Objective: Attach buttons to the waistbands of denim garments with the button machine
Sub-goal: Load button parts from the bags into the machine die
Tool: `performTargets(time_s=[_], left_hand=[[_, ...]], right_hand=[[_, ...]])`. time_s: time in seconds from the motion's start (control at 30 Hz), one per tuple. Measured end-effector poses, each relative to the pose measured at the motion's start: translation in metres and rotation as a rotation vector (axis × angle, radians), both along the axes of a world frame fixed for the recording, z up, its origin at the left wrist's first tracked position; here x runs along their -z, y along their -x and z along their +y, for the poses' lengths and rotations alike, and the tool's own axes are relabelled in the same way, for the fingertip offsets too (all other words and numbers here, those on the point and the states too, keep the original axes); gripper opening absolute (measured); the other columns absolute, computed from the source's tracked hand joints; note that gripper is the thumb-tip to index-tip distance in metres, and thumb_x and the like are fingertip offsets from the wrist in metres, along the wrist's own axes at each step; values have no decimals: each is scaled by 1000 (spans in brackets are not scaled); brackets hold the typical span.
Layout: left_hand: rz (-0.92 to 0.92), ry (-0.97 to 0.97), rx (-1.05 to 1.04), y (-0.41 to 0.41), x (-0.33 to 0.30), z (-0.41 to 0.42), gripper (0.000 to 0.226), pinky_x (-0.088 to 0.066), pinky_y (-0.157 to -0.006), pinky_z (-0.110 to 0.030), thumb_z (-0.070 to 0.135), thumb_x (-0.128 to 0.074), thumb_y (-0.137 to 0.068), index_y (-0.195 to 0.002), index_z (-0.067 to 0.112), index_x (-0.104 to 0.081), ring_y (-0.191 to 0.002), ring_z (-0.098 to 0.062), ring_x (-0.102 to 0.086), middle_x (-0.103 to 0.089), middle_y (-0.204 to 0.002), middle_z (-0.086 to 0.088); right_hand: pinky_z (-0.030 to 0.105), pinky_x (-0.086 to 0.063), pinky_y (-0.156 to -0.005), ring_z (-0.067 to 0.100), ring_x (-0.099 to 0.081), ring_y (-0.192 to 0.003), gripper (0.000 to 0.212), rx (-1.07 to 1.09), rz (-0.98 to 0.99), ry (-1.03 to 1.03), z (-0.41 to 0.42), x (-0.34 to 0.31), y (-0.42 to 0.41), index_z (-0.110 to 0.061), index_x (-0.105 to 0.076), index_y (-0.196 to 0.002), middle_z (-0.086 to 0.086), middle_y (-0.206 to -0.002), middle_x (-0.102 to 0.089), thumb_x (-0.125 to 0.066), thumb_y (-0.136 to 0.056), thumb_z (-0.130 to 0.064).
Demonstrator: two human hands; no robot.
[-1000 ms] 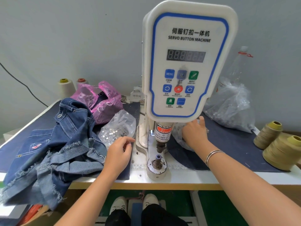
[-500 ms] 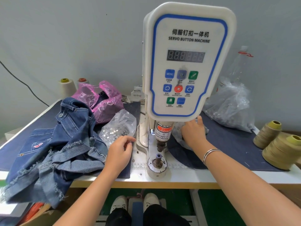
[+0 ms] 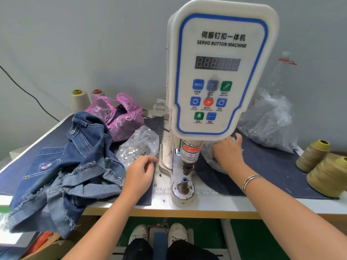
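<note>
The white servo button machine (image 3: 217,76) stands mid-table, its lower die (image 3: 183,186) bare. A heap of denim garments (image 3: 75,166) lies at the left, one metal button (image 3: 72,132) showing on a waistband. My left hand (image 3: 139,171) sits at the edge of a clear bag of silver buttons (image 3: 137,145), fingers curled with thumb and fingertips together; nothing shows between them. My right hand (image 3: 227,152) reaches into a crumpled clear bag (image 3: 207,156) right of the machine's press head (image 3: 189,152). Its fingertips are hidden by the bag and the machine.
A pink plastic bag (image 3: 120,117) and two thread cones (image 3: 78,100) stand at the back left. A large clear bag (image 3: 270,124) and a plastic bottle (image 3: 281,76) are at the back right, with olive thread cones (image 3: 326,173) at the right edge. A pedal (image 3: 159,239) lies between my feet.
Both hands have stayed almost where they were; the right hand has shifted only slightly in its bag.
</note>
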State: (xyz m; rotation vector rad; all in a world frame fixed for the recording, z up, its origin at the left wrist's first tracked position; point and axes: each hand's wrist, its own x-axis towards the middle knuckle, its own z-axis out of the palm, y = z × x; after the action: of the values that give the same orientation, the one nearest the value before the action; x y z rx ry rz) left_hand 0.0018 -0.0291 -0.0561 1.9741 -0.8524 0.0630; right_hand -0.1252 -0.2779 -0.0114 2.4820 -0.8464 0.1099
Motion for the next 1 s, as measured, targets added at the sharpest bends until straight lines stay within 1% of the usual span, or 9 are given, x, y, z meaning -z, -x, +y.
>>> performTargets(time_s=[0.1,0.2,0.27,0.37,0.47,0.67,0.73,0.83,1.0], left_hand=[[26,15,-5,0,0,0,24,-38,-65,-5,5,-56,-93,-96,26,-67,-81,9,-54,-62,-86,17],[54,28,-10,0,1,0,26,-38,-65,-8,6,-55,-94,-94,31,-65,-81,6,-56,-64,-88,16],[67,31,-10,-1,1,0,26,-39,-66,-8,7,-55,-94,-94,30,-66,-82,7,-56,-64,-90,17],[68,23,-13,-1,1,0,24,-39,-66,-7,8,-55,-94,-95,29,-67,-83,9,-55,-63,-90,19],[69,15,-10,-1,1,0,25,-38,-67,-9,8,-55,-94,-96,30,-66,-83,9,-55,-62,-90,21],[60,10,-13,-1,0,-1,23,-39,-65,-7,8,-55,-94,-96,28,-67,-83,11,-54,-61,-88,21],[57,12,-9,-1,-1,-1,23,-39,-65,-5,8,-55,-94,-96,27,-67,-83,11,-54,-61,-88,21],[66,9,-11,-1,-1,-1,22,-38,-66,-5,8,-55,-94,-97,26,-68,-86,10,-54,-61,-90,22],[77,12,-15,-1,-2,-2,21,-37,-66,-6,9,-55,-94,-97,25,-68,-81,11,-55,-60,-89,23]], right_hand=[[50,-23,-105,22,-37,-120,17,-50,-171,-35,2,-4,7,-26,-69,-94,0,-129,-50,-70,-78,-19],[45,-27,-90,26,-40,-108,13,-217,-504,-54,6,-8,21,-18,-70,-74,7,-111,-61,-80,-69,-12],[40,-24,-83,28,-50,-101,11,-285,-681,-114,12,-9,32,-16,-71,-75,6,-99,-63,-80,-71,-12],[36,-21,-77,27,-58,-90,4,-274,-615,-173,16,-8,38,-18,-71,-79,0,-86,-66,-72,-82,-15],[36,-27,-79,24,-57,-92,16,-191,-426,-237,11,-8,32,-19,-71,-87,-2,-88,-68,-57,-93,-23],[37,-42,-87,28,-56,-85,30,-32,-349,-475,-1,-10,16,-22,-61,-70,1,-79,-63,-46,-95,-18],[39,-47,-89,26,-59,-87,26,-13,-407,-600,-4,-8,16,-24,-70,-81,2,-87,-67,-50,-96,-15],[28,-48,-81,16,-59,-89,23,-14,-555,-757,-6,-4,19,-19,-72,-101,0,-104,-68,-54,-94,-6],[22,-44,-74,10,-59,-83,26,-29,-704,-862,-9,-2,24,-29,-65,-86,-4,-97,-68,-58,-91,-4]])
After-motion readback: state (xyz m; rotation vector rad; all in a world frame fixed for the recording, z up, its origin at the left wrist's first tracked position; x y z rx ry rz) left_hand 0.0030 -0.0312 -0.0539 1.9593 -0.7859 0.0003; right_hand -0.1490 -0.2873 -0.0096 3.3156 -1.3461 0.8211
